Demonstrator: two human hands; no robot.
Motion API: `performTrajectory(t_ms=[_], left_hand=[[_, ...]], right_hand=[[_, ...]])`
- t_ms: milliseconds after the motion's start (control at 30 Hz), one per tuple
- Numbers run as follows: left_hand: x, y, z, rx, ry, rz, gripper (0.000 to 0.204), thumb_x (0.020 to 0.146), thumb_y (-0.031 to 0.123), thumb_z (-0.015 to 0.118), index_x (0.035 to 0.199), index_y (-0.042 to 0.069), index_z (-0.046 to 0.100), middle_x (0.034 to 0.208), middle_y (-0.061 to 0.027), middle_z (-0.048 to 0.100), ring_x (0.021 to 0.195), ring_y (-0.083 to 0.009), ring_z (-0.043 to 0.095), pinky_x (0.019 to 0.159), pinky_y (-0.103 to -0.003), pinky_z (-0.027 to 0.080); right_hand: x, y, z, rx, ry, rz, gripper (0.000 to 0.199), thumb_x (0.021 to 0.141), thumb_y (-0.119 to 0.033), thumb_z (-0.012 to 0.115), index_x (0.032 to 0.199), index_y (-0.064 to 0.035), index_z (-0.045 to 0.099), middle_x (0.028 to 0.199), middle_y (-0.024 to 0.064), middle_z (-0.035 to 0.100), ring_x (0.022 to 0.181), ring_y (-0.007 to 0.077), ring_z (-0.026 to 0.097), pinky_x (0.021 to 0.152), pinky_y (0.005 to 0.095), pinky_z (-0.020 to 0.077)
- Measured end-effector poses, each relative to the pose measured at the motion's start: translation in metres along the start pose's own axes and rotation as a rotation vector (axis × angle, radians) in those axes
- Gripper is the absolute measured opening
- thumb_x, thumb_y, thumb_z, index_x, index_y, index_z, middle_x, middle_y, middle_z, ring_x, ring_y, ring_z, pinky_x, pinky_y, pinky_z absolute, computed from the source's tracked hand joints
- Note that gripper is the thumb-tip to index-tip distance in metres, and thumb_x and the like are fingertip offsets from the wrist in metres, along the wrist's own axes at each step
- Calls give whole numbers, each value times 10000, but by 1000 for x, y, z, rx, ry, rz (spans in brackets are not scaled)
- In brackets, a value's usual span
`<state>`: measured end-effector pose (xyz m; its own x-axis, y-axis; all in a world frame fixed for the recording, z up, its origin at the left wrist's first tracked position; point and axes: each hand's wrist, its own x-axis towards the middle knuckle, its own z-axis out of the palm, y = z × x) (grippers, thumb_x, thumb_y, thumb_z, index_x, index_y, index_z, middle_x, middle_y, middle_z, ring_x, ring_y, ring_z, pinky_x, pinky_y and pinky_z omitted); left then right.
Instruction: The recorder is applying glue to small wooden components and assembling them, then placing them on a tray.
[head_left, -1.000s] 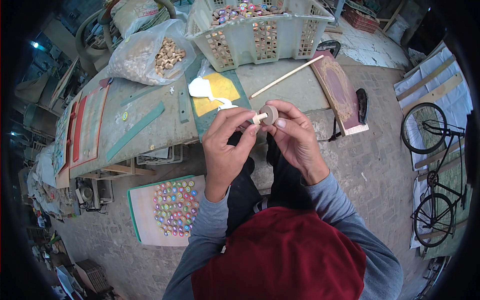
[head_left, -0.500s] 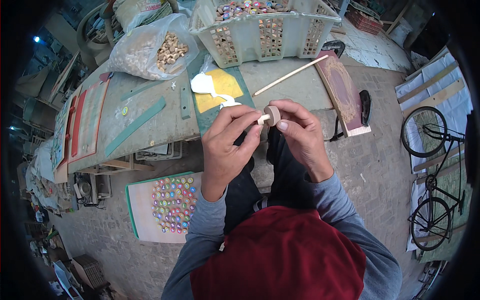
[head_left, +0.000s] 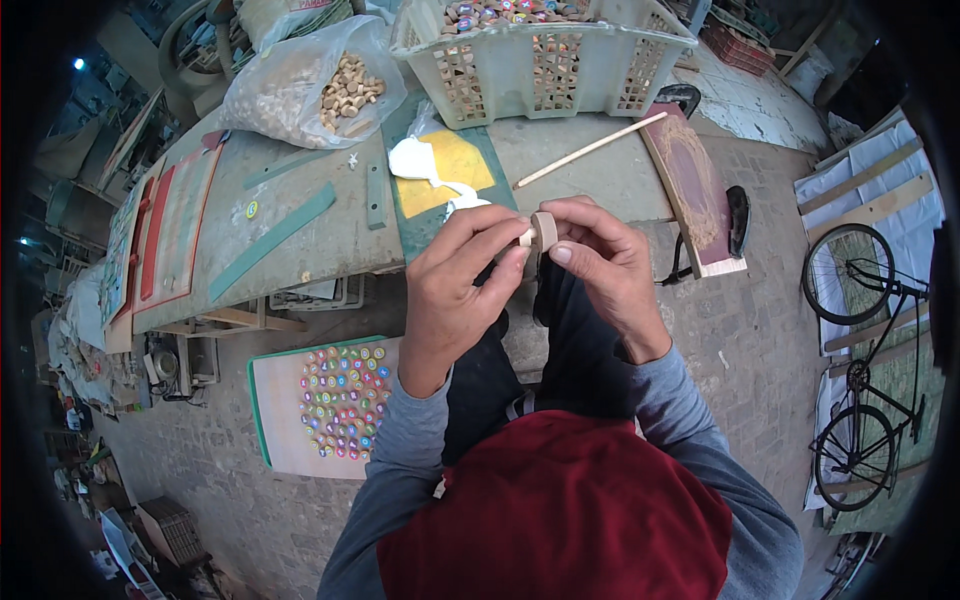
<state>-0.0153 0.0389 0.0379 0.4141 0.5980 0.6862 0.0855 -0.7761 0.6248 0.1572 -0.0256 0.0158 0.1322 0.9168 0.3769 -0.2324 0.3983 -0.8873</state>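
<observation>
Just past the table's near edge, my left hand [head_left: 452,285] pinches a small pale wooden peg [head_left: 526,238] between thumb and fingers. My right hand [head_left: 612,268] grips a round wooden disc [head_left: 545,231] by its rim, thumb nearest me. Disc and peg meet face to end; whether the peg sits inside the disc is hidden. Beyond my left hand a puddle of white glue-like paste [head_left: 412,160] spreads over a yellow sheet [head_left: 465,168], which lies on a green board [head_left: 408,228].
A clear bag [head_left: 270,110] of wooden pegs and a plastic crate [head_left: 500,90] of printed discs stand at the back. A thin stick [head_left: 590,150] and a sawdust-covered board [head_left: 700,200] lie right. A tray [head_left: 285,440] of coloured discs is lower left; a bicycle [head_left: 862,370] is far right.
The disc has turned more edge-on, and less of the peg shows between my hands. Both hands keep their grip. The whole view has shifted slightly.
</observation>
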Motion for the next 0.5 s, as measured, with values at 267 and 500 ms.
performTrajectory(t_ms=[267, 500], left_hand=[[-5, -5, -30, -7, -71, -64, 488, 729, 73, 779, 1195, 32, 640, 1079, -112, 692, 969, -226, 665, 837, -335, 508], [-41, -7, -45, -64, -127, -191, 412, 776, 64, 765, 1171, 21, 659, 1080, -138, 693, 984, -262, 671, 859, -355, 519]], right_hand=[[1, 6, 9, -61, -30, 33, 568, 851, 68, 653, 1383, 14, 462, 1119, 108, 604, 994, 154, 609, 908, 291, 491], [-3, 17, 34, -97, -259, 123, 857, 795, 106, 644, 1518, -39, 207, 1092, 150, 618, 951, 181, 623, 890, 320, 497]])
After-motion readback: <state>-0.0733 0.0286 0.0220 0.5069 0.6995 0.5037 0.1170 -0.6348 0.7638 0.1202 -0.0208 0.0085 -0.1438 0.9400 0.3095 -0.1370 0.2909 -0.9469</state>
